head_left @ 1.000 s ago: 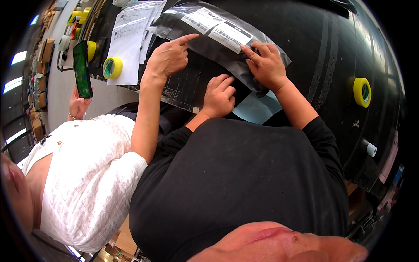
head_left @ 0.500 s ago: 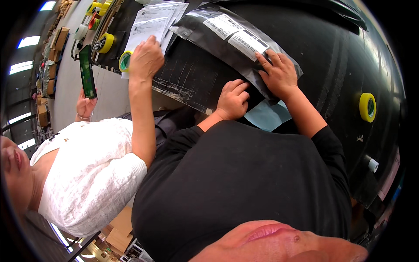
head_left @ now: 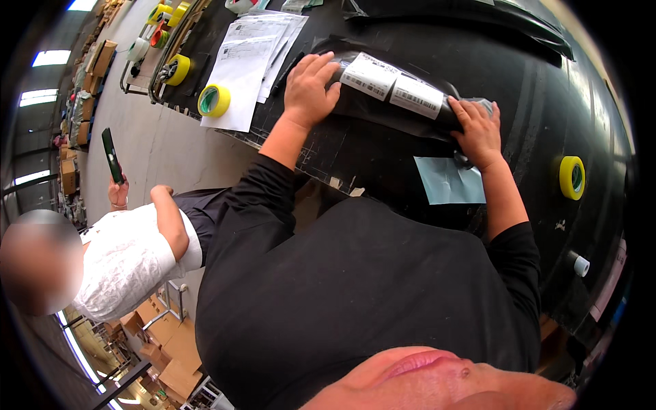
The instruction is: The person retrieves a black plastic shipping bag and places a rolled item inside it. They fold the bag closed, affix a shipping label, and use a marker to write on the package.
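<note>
A dark grey plastic mailing bag [head_left: 391, 90] with two white printed labels on top lies across the black table, folded into a long, narrow bundle. At its left end, my left hand [head_left: 311, 90] grips the bag with the fingers over the top and the thumb toward me. My right hand [head_left: 478, 133] holds the right end, fingertips beside the label edge. A pale blue sheet [head_left: 447, 181] rests on the table just below my right wrist. The underside of the bag is hidden.
Printed papers [head_left: 239, 75] lie at the left with a yellow tape roll [head_left: 214, 101] on them. Another tape roll [head_left: 572, 178] and a small white roll [head_left: 581, 266] are at the right. Black plastic [head_left: 465, 17] stretches along the far side. A person in white [head_left: 130, 273] stands left, holding a phone [head_left: 111, 156].
The bag has become narrower and lies straighter. My left hand has moved up and left onto its end; my right hand has shifted right. The other person has drawn back from the papers.
</note>
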